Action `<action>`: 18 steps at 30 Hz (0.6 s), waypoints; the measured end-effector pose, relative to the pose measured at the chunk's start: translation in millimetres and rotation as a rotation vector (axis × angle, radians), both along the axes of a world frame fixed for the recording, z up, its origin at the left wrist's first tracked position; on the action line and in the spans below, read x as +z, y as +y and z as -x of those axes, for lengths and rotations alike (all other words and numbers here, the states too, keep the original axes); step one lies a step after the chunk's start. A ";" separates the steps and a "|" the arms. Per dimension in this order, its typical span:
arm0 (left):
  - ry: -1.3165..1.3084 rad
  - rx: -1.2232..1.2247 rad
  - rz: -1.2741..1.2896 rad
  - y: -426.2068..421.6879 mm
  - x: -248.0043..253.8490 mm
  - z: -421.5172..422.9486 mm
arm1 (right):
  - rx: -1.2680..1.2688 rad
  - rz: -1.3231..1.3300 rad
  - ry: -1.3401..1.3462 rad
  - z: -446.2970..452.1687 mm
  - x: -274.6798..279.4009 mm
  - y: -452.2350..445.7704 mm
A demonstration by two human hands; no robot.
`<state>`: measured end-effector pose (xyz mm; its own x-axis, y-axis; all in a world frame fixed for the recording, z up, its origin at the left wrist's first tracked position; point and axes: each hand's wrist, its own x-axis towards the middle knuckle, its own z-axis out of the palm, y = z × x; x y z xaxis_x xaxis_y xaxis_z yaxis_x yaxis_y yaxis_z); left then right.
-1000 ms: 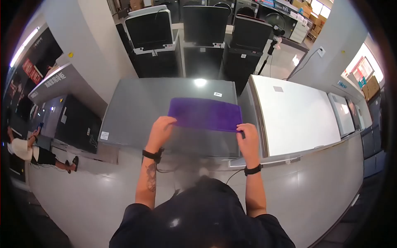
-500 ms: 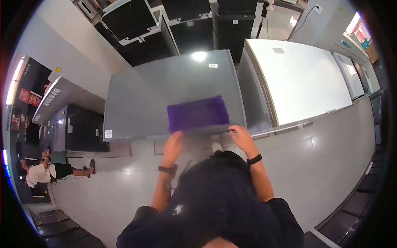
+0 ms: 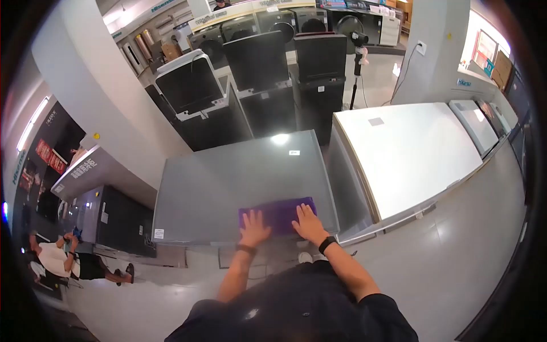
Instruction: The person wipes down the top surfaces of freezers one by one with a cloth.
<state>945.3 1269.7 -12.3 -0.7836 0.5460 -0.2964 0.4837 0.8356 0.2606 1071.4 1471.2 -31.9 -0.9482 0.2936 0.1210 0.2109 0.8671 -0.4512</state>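
Note:
A folded purple cloth (image 3: pixel 277 213) lies flat on the grey lid of a chest freezer (image 3: pixel 239 171), near its front edge. My left hand (image 3: pixel 254 228) rests on the cloth's left part, palm down with fingers spread. On the right part lies my right hand (image 3: pixel 308 223), its fingers also stretched out over the cloth. Both hands are open and press from above rather than grip. Parts of the cloth are hidden beneath them.
A white chest freezer (image 3: pixel 410 159) stands close on the right. Behind are several black washing machines (image 3: pixel 262 108) with raised lids and a fan on a stand (image 3: pixel 357 62). A pillar (image 3: pixel 108 85) rises at the left. Another person (image 3: pixel 68 259) is at far left.
Both hands have moved forward from the cloth's front edge onto its top, fingers now spread. The view has tilted up, showing more of the shop behind.

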 end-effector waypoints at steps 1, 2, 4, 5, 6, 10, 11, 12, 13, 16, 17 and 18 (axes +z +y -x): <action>0.040 -0.005 -0.007 2.5 0.1 -4.9 | -0.015 0.007 -0.035 -5.0 -3.1 -2.6; 0.073 -0.013 -0.006 0.3 -0.9 -10.9 | -0.051 0.005 -0.051 -1.8 -4.2 -3.1; 0.055 -0.001 -0.017 3.6 5.5 -8.5 | -0.044 0.016 -0.202 11.0 30.1 -2.8; 0.055 0.013 -0.035 12.9 10.8 -0.9 | -0.033 0.008 -0.269 18.2 43.5 0.3; 0.015 -0.003 0.001 22.9 20.3 9.3 | -0.031 -0.035 -0.322 25.3 46.9 2.7; -0.044 -0.054 0.101 26.8 31.4 31.9 | -0.060 0.004 -0.437 44.3 45.6 -7.0; -0.033 -0.077 0.109 30.2 25.6 34.2 | -0.092 0.063 -0.441 46.4 43.7 -5.9; 0.041 -0.082 0.080 30.2 17.9 29.1 | -0.099 0.028 -0.412 46.5 37.0 -5.1; 0.113 -0.092 0.053 26.2 7.3 18.4 | -0.109 -0.004 -0.385 44.4 26.8 -6.3; 0.182 -0.078 0.039 33.5 -5.2 15.1 | -0.124 -0.053 -0.363 48.6 14.5 0.5; 0.177 -0.062 0.049 35.0 -7.1 16.1 | -0.122 -0.060 -0.370 51.8 13.1 3.2; 0.129 -0.057 0.078 39.6 -9.0 21.8 | -0.138 -0.045 -0.362 56.1 11.5 7.8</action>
<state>923.5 1309.4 -21.3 -0.7866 0.5696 -0.2385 0.5558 0.8213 0.1284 1015.3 1479.0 -20.4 -0.8837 0.4236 -0.1989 0.4659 0.8365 -0.2886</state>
